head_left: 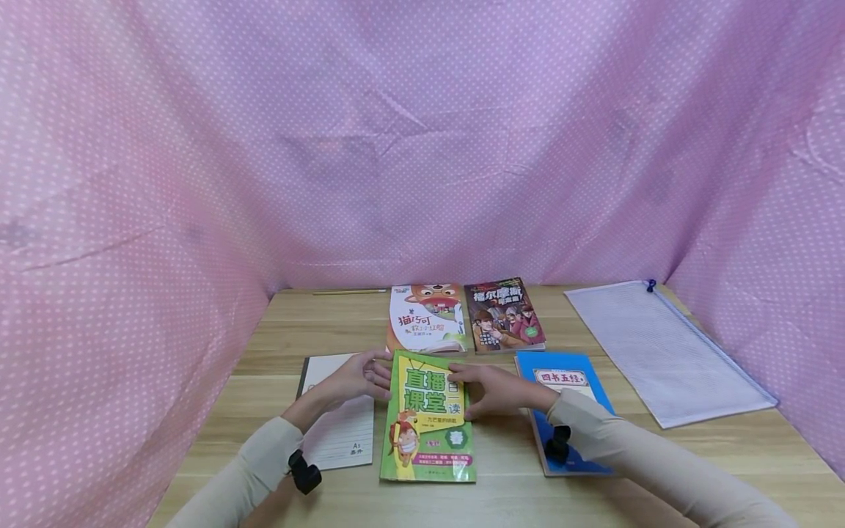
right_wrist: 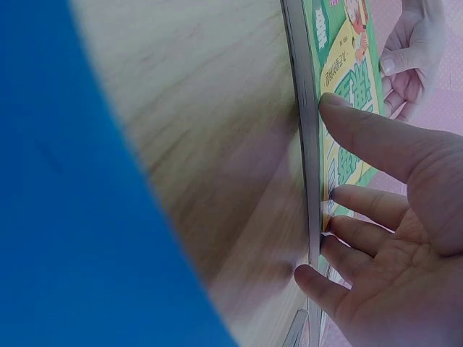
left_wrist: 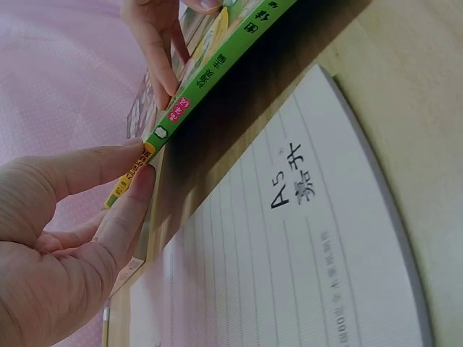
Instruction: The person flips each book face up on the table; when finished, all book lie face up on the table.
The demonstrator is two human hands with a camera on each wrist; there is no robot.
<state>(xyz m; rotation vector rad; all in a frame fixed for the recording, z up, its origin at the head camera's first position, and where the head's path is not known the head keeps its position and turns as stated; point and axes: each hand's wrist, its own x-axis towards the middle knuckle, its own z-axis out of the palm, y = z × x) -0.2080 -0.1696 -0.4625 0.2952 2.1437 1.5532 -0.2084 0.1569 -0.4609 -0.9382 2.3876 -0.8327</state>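
Observation:
A green and yellow book with a cartoon child on its cover is between my hands. My left hand is at its left side. In the left wrist view, the left thumb and a finger pinch the green spine near one end. My right hand is on the opposite side. The right wrist view shows its thumb and slightly bent fingertips touching the cover and page edge, spread along it. A lined A5 notebook lies below the left hand. Under the right forearm lies a blue book.
A white and orange picture book and a dark detective-style book lie behind. At the right is a white mesh pouch. Pencils lie along the back edge. A pink dotted curtain surrounds the wooden table.

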